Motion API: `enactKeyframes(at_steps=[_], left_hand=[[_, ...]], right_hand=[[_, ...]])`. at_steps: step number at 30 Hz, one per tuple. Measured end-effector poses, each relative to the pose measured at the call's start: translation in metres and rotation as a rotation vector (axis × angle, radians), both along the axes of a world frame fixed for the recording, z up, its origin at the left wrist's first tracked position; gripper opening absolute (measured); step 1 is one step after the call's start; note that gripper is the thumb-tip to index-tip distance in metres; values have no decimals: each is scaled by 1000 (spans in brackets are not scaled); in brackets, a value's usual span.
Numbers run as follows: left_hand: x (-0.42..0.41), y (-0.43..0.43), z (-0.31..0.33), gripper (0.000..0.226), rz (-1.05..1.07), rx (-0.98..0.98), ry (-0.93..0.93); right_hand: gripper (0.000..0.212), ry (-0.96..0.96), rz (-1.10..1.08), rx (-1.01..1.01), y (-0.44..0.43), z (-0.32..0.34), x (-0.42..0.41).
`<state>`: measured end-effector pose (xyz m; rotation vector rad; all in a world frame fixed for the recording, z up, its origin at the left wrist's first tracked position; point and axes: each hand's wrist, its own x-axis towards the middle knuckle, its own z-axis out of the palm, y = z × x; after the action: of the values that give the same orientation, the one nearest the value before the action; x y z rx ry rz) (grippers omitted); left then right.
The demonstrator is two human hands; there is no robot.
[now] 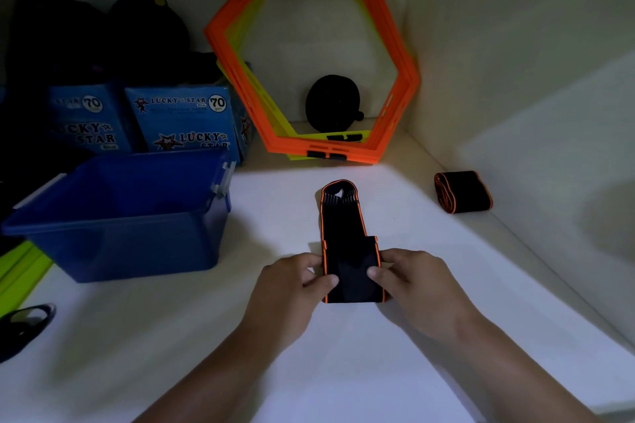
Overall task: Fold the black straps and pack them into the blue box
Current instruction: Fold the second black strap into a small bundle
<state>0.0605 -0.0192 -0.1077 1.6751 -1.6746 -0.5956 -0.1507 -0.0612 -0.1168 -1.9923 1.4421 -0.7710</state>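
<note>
Smooth white shelf — fingers pinch flat, orange-edged strap.

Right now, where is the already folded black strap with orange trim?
The folded black strap with orange trim lies on the white shelf at the right of the head view, by the side wall, beyond the right hand.

A storage cupboard for sports gear: white shelf walled in, orange hexagon hoops leaning at the back (paper packs beside).
</note>
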Motion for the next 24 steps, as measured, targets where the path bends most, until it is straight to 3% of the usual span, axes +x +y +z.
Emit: enactKeyframes(at_steps=[5,8,11,16,20,24], left_hand=[[-1,-9,-2,28,88,22,16],[-1,-13,-3,25,71,3,-46],[4,-12,-9,10,-37,-102,-247],[24,-15,-15,31,-342,-266,-382],[27,-24,-17,13,-494,-393,-457],[28,-21,-17,11,-481,-314,-331]], right_hand=[[15,116,-76,-48,-3,3,8],[17,152,-108,-80,-6,5,10],[21,179,-113,-85,-7,6,12],[24,145,-57,-170,-11,2,10],[3,221,66,-347,-13,-2,4],[36,226,310,-219,-13,4,-15]])
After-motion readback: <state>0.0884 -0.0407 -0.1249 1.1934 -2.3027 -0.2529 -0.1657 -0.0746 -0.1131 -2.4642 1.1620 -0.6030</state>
